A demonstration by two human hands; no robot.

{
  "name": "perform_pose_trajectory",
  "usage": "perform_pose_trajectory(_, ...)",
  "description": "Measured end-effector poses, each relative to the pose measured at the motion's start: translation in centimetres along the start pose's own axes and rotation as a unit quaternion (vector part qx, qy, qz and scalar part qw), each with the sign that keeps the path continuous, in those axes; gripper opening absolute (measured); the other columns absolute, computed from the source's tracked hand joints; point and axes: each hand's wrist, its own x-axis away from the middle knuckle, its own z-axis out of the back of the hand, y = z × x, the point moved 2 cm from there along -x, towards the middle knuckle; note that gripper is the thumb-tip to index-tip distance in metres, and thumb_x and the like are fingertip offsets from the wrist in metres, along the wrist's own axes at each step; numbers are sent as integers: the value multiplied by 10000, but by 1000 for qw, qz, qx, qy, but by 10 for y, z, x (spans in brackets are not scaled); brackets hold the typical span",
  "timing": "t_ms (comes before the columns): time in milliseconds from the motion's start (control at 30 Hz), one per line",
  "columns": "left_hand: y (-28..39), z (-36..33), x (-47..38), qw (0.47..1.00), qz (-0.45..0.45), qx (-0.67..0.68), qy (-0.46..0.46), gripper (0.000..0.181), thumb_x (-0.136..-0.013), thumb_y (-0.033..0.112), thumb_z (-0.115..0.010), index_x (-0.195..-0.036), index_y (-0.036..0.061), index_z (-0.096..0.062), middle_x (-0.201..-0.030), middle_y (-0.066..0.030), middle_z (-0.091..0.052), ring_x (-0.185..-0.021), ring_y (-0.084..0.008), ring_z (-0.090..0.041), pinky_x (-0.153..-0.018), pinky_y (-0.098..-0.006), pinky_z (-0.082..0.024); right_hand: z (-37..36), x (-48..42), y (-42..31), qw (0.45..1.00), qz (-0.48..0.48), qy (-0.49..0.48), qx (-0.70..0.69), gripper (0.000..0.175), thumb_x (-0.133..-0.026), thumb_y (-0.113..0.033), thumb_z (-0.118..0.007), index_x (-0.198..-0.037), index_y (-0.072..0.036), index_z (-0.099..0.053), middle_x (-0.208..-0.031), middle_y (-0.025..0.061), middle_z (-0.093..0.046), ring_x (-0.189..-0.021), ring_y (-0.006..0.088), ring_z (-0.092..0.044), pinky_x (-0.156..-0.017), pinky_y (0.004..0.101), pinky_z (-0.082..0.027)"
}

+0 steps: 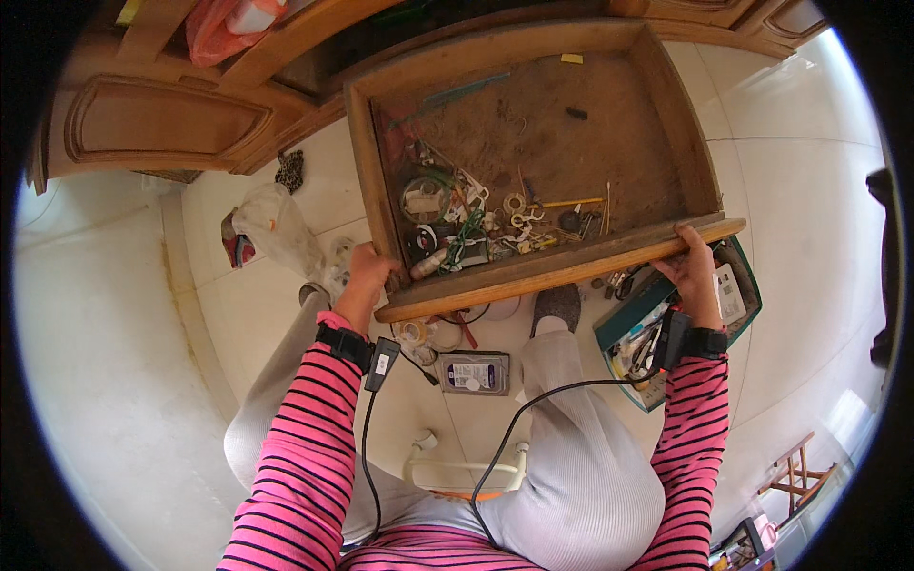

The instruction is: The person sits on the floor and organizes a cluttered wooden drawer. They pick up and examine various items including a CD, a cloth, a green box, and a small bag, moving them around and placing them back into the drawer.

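Note:
A wooden drawer (571, 268), pulled clear of its cabinet and tilted, spans the space before me. My left hand (368, 280) grips its near left corner, thumb over the side. At the right end of the front board, my right hand (690, 270) clasps the edge from below. Odds and ends have gathered in the near left part: a roll of clear tape (423, 198), a tangle of green cord (468, 235), a yellow pencil (568, 203) and small white clips. Dust coats the drawer's bottom, where a small dark piece (576, 113) lies.
A wooden cabinet (171, 118) stands behind, with a red plastic bag (214, 32) in an opening. On the tiled floor are a hard disk drive (475, 374), tape rolls (414, 332), a clear plastic bag (275, 225) and a green box (618, 321) of small items under my right arm.

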Motion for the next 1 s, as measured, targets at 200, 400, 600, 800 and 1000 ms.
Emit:
perform_pose_trajectory(200, -4, -1, -6, 999, -14, 23, 40, 143, -605, -73, -638, -744, -63, -606, -685, -69, -600, -590, -196, -566, -532, -333, -424, 6, 3, 10, 1000, 18, 2, 10, 465, -814, -312, -620, -1127, 12, -506, -970, 138, -572, -812, 249, -640, -643, 318, -590)
perform_pose_trajectory(400, -6, 2, -6, 1000, -16, 22, 4, 149, -688, -62, -627, -837, -58, -626, -752, -86, -627, -607, -188, -572, -535, -318, -433, 8, 7, 15, 999, 39, -8, 28, 525, -799, -379, -642, -1108, 30, -526, -909, 163, -602, -766, 248, -653, -646, 321, -581)
perform_pose_trajectory(600, -6, 0, -2, 999, -31, 29, 14, 142, -696, -45, -637, -838, -48, -631, -767, -77, -626, -625, -179, -565, -560, -323, -437, 8, 7, 19, 998, 37, 17, 41, 607, -778, -456, -655, -1108, 38, -530, -885, 177, -616, -727, 251, -658, -650, 326, -571)
perform_pose_trajectory(800, -7, -2, 1, 998, -41, -6, 40, 160, -700, -12, -647, -855, -52, -636, -756, -68, -629, -619, -173, -560, -560, -320, -440, 9, 8, 16, 997, 36, -1, 66, 715, -762, -514, -656, -1171, 48, -487, -969, 201, -604, -810, 247, -660, -690, 307, -569)
perform_pose_trajectory(1000, -11, -2, 2, 999, 6, -36, 22, 196, -690, -12, -652, -876, -69, -628, -796, -81, -642, -643, -182, -569, -586, -324, -446, 4, 0, 10, 997, 25, -4, 79, 742, -760, -538, -650, -1200, 34, -481, -986, 179, -618, -830, 218, -662, -696, 303, -568)
